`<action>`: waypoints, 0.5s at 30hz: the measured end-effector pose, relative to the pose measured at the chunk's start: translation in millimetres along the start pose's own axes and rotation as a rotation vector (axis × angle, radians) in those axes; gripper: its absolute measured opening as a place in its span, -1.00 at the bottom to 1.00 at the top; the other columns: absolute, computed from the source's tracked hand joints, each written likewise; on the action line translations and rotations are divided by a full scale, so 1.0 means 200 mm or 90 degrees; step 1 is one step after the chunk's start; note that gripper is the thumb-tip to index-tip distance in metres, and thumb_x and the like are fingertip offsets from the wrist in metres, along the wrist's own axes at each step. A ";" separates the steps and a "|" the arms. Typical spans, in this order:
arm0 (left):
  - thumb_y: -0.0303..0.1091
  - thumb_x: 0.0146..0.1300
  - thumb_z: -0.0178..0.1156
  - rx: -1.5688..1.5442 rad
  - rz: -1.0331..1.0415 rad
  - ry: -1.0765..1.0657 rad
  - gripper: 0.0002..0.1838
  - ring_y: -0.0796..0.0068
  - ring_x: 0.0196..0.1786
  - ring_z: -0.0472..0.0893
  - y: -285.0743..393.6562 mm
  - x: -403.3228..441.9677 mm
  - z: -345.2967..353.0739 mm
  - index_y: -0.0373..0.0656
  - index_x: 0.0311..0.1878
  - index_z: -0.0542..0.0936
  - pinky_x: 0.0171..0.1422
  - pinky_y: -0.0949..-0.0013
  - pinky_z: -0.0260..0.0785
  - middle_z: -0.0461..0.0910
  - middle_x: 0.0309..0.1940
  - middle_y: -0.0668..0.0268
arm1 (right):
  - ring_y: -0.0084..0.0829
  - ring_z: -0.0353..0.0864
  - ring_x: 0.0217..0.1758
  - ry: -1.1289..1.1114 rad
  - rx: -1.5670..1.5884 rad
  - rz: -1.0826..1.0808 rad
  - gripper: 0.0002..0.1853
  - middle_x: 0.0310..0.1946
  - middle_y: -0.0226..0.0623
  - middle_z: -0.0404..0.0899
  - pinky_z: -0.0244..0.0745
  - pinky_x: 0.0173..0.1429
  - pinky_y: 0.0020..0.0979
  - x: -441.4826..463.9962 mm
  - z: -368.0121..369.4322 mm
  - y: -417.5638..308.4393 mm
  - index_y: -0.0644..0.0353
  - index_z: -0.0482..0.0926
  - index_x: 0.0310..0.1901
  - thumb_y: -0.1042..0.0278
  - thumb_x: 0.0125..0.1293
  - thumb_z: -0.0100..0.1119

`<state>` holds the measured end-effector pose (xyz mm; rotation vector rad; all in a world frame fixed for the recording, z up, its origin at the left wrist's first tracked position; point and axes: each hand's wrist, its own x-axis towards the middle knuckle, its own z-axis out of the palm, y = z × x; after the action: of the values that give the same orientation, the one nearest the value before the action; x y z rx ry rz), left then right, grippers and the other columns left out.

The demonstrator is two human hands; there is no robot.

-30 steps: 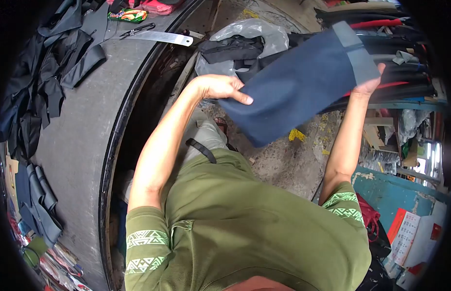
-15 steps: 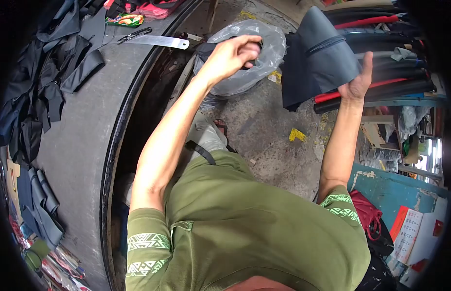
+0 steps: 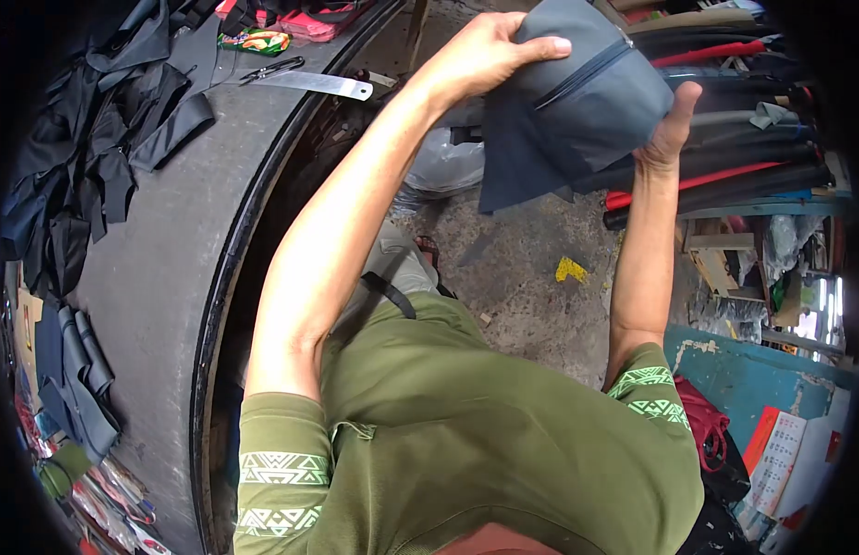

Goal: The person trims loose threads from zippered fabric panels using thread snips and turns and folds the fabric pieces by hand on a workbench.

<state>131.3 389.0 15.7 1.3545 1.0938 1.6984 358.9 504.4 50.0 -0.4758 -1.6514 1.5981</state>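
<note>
A grey fabric piece with a dark zipper [image 3: 585, 74] across it is held up between my hands, with a darker fabric flap [image 3: 522, 166] hanging from its lower left. My left hand [image 3: 490, 57] grips the upper left edge of the grey fabric piece [image 3: 614, 116], thumb on the front and fingers mostly hidden behind. At the lower right edge, my right hand [image 3: 663, 139] holds the same piece. Its thumb points up, apart from the cloth, and its other fingers are hidden behind it.
On the dark table [image 3: 161, 277] at left lie black fabric strips [image 3: 73, 176], a metal ruler [image 3: 309, 83] and thread snips [image 3: 274, 68]. A clear plastic bag [image 3: 445, 162] stands on the floor beyond my lap. Rolls of material [image 3: 725, 153] fill the rack at right.
My left hand has moved from over the plastic bag to the fabric piece and taken hold of its left edge. The fabric has shifted left and turned, showing more of the zipper.
</note>
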 end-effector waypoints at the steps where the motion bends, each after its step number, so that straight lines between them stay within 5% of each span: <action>1: 0.06 0.27 0.50 0.008 -0.028 -0.020 -0.41 0.52 -0.09 0.73 0.00 -0.01 -0.03 -0.27 0.13 0.73 0.10 0.35 0.58 0.79 -0.11 0.23 | -0.15 0.55 0.37 0.034 0.015 -0.029 0.22 0.34 0.05 0.54 0.40 0.49 -0.15 0.01 0.02 0.03 0.52 0.36 0.42 -0.74 0.31 -0.11; 3: 0.06 0.25 0.51 0.035 -0.037 -0.053 -0.38 0.52 -0.08 0.73 -0.02 -0.05 -0.07 -0.30 0.14 0.72 0.11 0.37 0.58 0.79 -0.12 0.22 | -0.17 0.47 0.42 0.103 0.149 -0.039 0.21 0.40 -0.01 0.46 0.31 0.54 -0.14 0.05 0.02 0.09 0.47 0.33 0.45 -0.74 0.29 -0.05; 8: 0.08 0.24 0.52 0.109 -0.171 -0.141 -0.36 0.52 -0.11 0.73 -0.03 -0.19 -0.23 -0.31 0.13 0.72 0.10 0.42 0.56 0.79 -0.14 0.24 | -0.10 0.26 0.56 0.245 0.087 -0.225 0.30 0.53 -0.06 0.28 0.09 0.66 -0.08 0.11 0.10 0.04 0.43 0.20 0.53 -0.76 0.18 0.06; 11: 0.08 0.22 0.52 0.136 -0.195 -0.143 -0.37 0.52 -0.13 0.73 -0.01 -0.25 -0.32 -0.31 0.11 0.73 0.08 0.42 0.55 0.79 -0.16 0.24 | -0.05 0.23 0.59 0.262 0.217 -0.089 0.34 0.54 -0.04 0.29 0.02 0.69 -0.03 0.16 0.04 0.00 0.48 0.20 0.53 -0.74 0.12 0.14; 15: -0.06 0.29 0.52 0.156 -0.281 -0.106 -0.45 0.58 -0.04 0.70 -0.03 -0.29 -0.40 -0.33 0.14 0.70 0.22 0.42 0.50 0.78 -0.08 0.27 | -0.04 0.28 0.58 0.149 0.187 -0.077 0.25 0.51 0.00 0.34 0.06 0.67 -0.04 0.26 -0.10 -0.13 0.50 0.25 0.51 -0.63 0.18 0.18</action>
<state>65.7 323.6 -20.7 1.2551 1.4143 1.1428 347.1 552.4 86.5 -0.3853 -1.2251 1.5952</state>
